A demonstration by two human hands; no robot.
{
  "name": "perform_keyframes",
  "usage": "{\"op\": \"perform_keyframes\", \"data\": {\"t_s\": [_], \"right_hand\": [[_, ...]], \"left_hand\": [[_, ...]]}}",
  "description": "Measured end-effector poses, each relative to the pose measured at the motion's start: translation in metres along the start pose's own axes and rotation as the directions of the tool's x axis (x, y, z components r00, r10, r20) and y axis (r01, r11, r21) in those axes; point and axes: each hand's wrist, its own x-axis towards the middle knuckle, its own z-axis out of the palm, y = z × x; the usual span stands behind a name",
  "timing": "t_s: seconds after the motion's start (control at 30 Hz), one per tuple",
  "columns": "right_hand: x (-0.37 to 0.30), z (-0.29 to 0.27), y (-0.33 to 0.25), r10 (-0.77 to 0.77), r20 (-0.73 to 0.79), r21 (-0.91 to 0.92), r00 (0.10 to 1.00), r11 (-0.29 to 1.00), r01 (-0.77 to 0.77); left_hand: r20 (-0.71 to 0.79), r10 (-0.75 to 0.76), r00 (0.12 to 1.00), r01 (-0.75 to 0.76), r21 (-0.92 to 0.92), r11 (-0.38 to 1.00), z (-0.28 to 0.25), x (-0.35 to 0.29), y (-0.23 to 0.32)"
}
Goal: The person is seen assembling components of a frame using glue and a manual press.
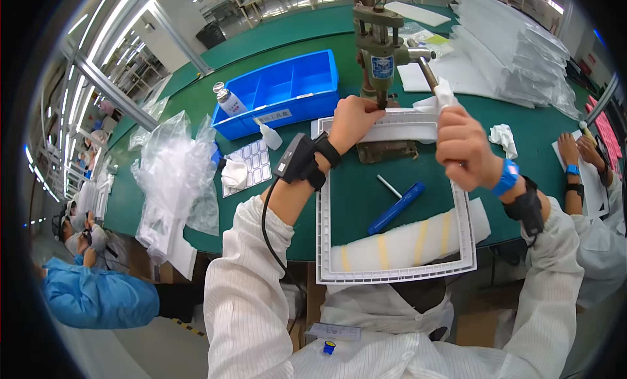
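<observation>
A green bench-top hand press (382,49) stands at the far middle of the table. My right hand (465,147) is wrapped round its lever (428,73), whose end is bound in white cloth (445,95). Just below the press ram, my left hand (353,124) is closed in a pinch at the far left corner of a white rectangular plastic frame (398,274). Whatever lies between those fingertips is hidden. The frame's far side rests at the press base (385,151), and its near side reaches over the table's front edge.
Inside the frame's outline are a blue marker (396,208), its white cap or stick (389,185) and a taped foam roll (398,247). Left stand a blue divided bin (287,85), a bottle (228,99) and plastic bags (173,183). Foam sheets (509,52) are stacked right, near a co-worker's hands (578,150).
</observation>
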Motion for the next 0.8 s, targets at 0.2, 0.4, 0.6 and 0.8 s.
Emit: {"op": "perform_keyframes", "data": {"t_s": [0.2, 0.4, 0.6, 0.8], "right_hand": [[0.061, -0.065, 0.023, 0.400, -0.167, 0.591, 0.901, 0.772, -0.233], [0.161, -0.077, 0.137, 0.704, -0.217, 0.899, 0.676, 0.415, -0.143], [0.171, -0.027, 0.229, 0.751, -0.149, 0.785, 0.644, 0.486, -0.385], [0.165, -0.033, 0.246, 0.719, -0.201, 0.630, 0.665, 0.615, -0.475]], "left_hand": [[0.015, 0.013, 1.000, -0.013, -0.048, 0.999, -0.004, -0.001, 0.004], [0.007, -0.075, 0.997, 0.074, -0.206, 0.976, -0.007, 0.006, -0.005], [0.082, -0.102, 0.991, 0.128, -0.452, 0.883, -0.046, -0.010, -0.015], [-0.214, -0.120, 0.969, -0.024, -0.570, 0.821, -0.072, -0.077, -0.035]]}}
